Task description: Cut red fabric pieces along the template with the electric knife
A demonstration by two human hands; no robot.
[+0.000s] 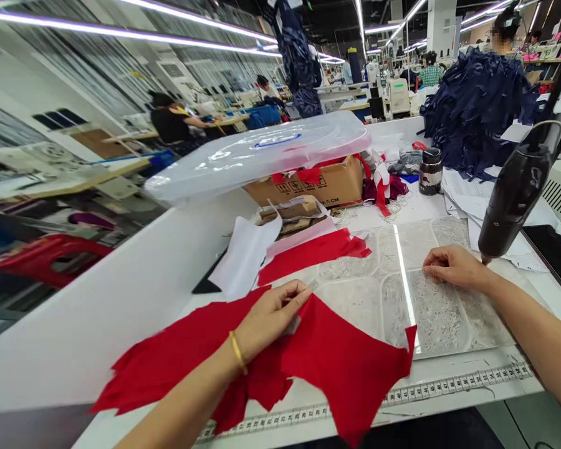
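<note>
Left forearm [191, 399] cut off by the bottom edge; right forearm [540, 330] and phone [554, 254] cut off by the right edge; red stool [51, 259] blurred.

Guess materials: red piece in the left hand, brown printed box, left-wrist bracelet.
Red piece: likely fabric, matte; hangs limply from the left hand, weave too fine to see.
Brown printed box: probably cardboard, dull; tan face with dark printed marks.
Bracelet: perhaps metal, smooth; yellow-gold color suggests it, but plastic stays possible.
</note>
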